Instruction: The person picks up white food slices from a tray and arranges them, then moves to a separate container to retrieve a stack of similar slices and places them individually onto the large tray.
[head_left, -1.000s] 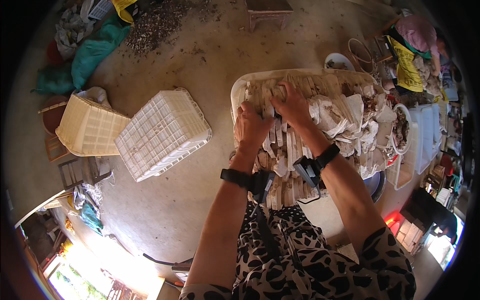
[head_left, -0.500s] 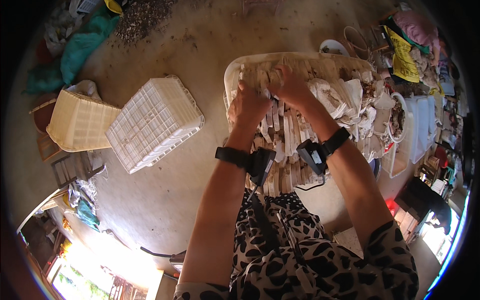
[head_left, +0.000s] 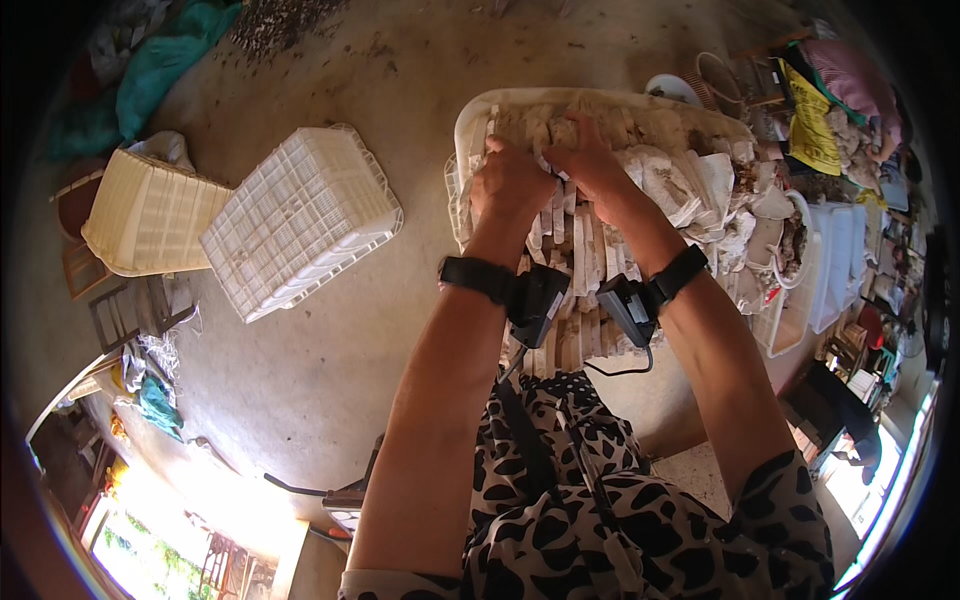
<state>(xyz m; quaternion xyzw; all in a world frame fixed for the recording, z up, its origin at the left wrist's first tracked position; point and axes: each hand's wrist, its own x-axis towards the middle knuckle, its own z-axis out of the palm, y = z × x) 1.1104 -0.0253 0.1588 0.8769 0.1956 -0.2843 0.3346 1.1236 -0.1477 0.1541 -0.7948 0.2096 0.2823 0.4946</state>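
Note:
In the head view, both hands are at the far left part of a large pale plastic tub (head_left: pixel 505 97). Rows of thin, off-white flat strips (head_left: pixel 585 250) stand packed on edge there; their exact kind does not show. My left hand (head_left: pixel 510 182) rests against the strips with its fingers curled; whatever lies within them is hidden. Beside it, my right hand (head_left: pixel 595 178) has its thumb and forefinger apart, touching the strips. Larger irregular whitish pieces (head_left: pixel 675 190) lie heaped to the right of my hands.
Two pale plastic baskets (head_left: pixel 305 215) lie tipped on the floor at left. A round white basin (head_left: pixel 672 88) stands beyond the tub. At right are a white-rimmed bucket (head_left: pixel 797 238), translucent bins (head_left: pixel 835 265) and a yellow sack (head_left: pixel 812 125). Green sacks (head_left: pixel 165 75) sit far left.
The whole view has shifted slightly. My left hand has come a little closer to the right hand, its fingers more curled. The right hand stays at the same strips.

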